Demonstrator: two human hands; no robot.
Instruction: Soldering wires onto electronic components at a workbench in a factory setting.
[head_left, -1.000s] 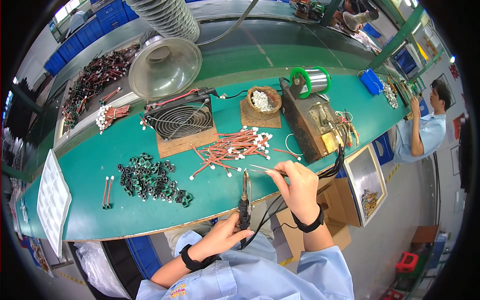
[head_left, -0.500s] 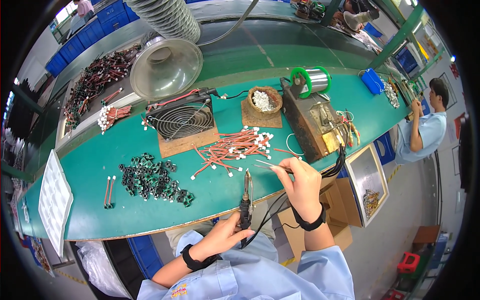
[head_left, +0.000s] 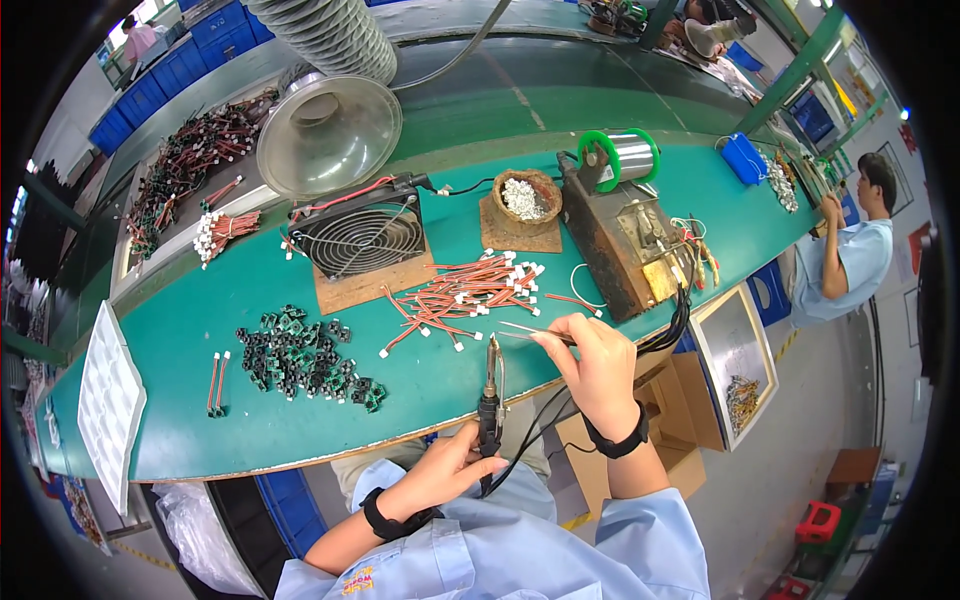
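My left hand (head_left: 445, 468) is closed around the handle of a soldering iron (head_left: 489, 412), its tip pointing away from me over the bench edge. Metal tweezers (head_left: 540, 334) sit pinched in my right hand (head_left: 602, 378), with the prongs slightly apart near the iron's tip. Whether anything lies between the prongs is too small to tell. Beyond them is a loose pile of red wire leads with white connectors (head_left: 470, 292). Farther left lies a heap of small dark-green components (head_left: 300, 358), and beside it two wired pieces (head_left: 218, 385) lie side by side.
A solder spool (head_left: 632, 160) sits on a worn metal stand (head_left: 612, 240). Near it are a round bowl of whitish bits (head_left: 526, 222) and a black fan (head_left: 362, 240). An extraction funnel (head_left: 330, 135) hangs behind. A white tray (head_left: 108, 400) stands left; a co-worker (head_left: 850, 240) is at right.
My right hand and the tweezers have shifted slightly left, bringing the prongs closer to the iron's tip. My left hand holds the iron almost where it was.
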